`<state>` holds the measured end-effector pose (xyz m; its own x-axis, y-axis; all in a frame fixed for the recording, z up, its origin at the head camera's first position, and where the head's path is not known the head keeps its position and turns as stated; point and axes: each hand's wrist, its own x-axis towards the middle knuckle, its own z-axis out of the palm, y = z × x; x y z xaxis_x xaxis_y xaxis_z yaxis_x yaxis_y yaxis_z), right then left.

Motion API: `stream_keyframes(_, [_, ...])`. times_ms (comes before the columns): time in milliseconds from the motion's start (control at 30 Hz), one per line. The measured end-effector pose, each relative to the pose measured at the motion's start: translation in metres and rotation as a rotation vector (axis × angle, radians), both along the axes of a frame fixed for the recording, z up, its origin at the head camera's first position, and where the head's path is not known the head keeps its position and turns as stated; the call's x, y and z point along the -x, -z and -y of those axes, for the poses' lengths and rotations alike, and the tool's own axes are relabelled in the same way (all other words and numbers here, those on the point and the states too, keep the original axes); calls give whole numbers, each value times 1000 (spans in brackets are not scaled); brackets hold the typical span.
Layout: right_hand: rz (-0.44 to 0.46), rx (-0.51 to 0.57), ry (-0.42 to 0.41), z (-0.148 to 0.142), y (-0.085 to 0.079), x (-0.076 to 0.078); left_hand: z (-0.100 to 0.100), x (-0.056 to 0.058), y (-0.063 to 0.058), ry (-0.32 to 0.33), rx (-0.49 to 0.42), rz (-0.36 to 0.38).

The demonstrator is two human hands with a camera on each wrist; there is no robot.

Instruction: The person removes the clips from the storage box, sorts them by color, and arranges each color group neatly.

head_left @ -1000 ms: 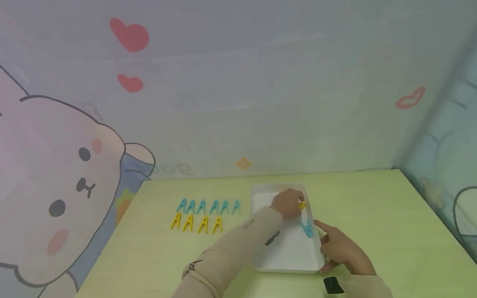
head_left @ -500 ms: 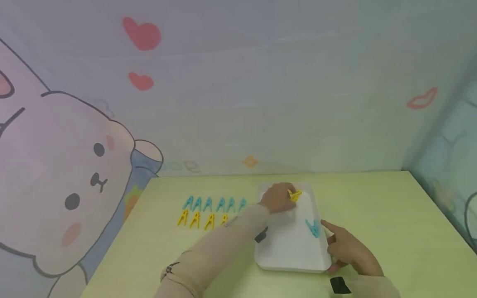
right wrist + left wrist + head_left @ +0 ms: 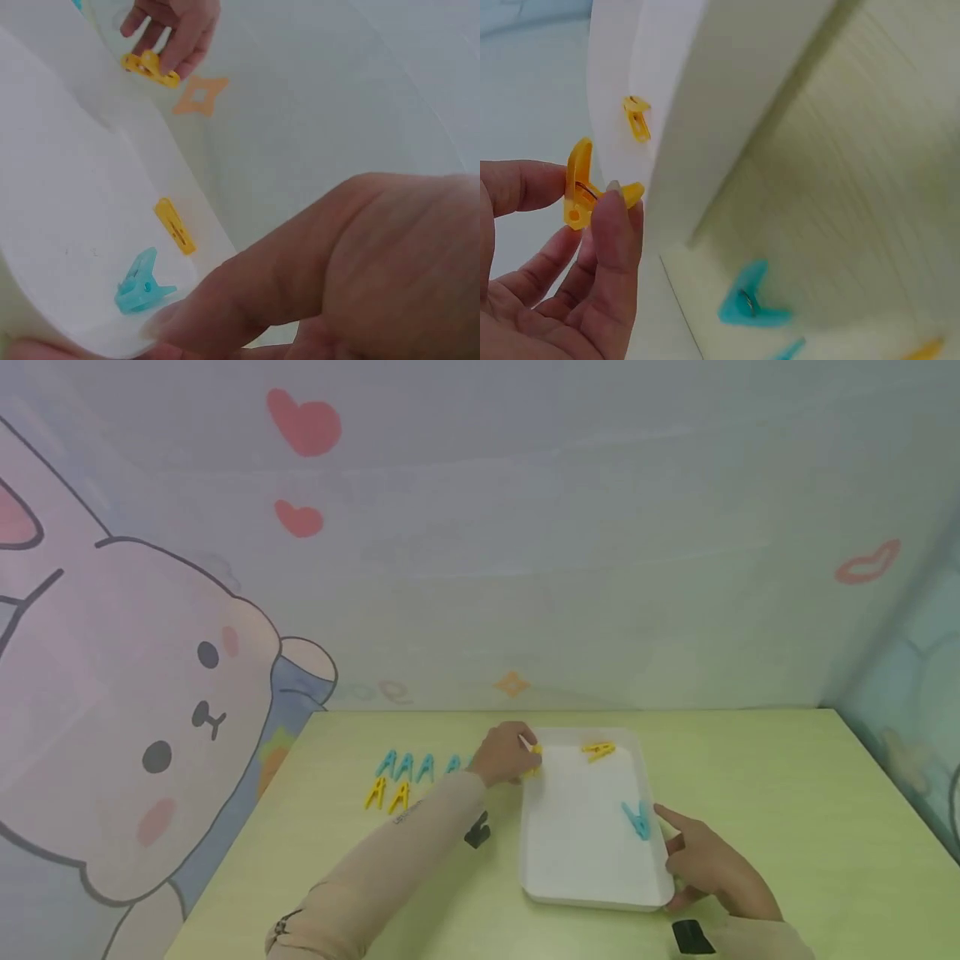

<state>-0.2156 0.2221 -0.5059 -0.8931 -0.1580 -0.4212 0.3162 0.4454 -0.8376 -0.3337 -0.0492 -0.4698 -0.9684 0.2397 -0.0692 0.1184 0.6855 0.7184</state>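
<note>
My left hand (image 3: 506, 753) pinches a yellow clothespin (image 3: 577, 184) between thumb and fingers at the left rim of the white tray (image 3: 581, 852). A second yellow clothespin (image 3: 598, 751) lies in the tray's far end, and a blue clothespin (image 3: 637, 820) lies near its right wall. My right hand (image 3: 716, 868) grips the tray's near right side, one digit on the rim and others lower down. Left of the tray, a row of blue clothespins (image 3: 405, 767) stands behind yellow clothespins (image 3: 377, 793); my left hand and sleeve hide part of these rows.
The pale yellow-green table (image 3: 765, 793) runs back to a printed cloth (image 3: 570, 568) with hearts and a rabbit. More cloth (image 3: 911, 693) hangs along the right side.
My left hand set a yellow clothespin down in the tray's far end, then moved left and now holds another yellow one. The head view has shifted slightly; my right hand stays at the tray.
</note>
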Motion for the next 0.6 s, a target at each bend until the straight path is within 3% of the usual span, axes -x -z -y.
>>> stream_keyframes(200, [3,3,-8,-1,3,2,25,-2,10,-79,85,8])
stream_keyframes(600, [0,16,-16,0,0,0,52,-14,21,-99,335,-69])
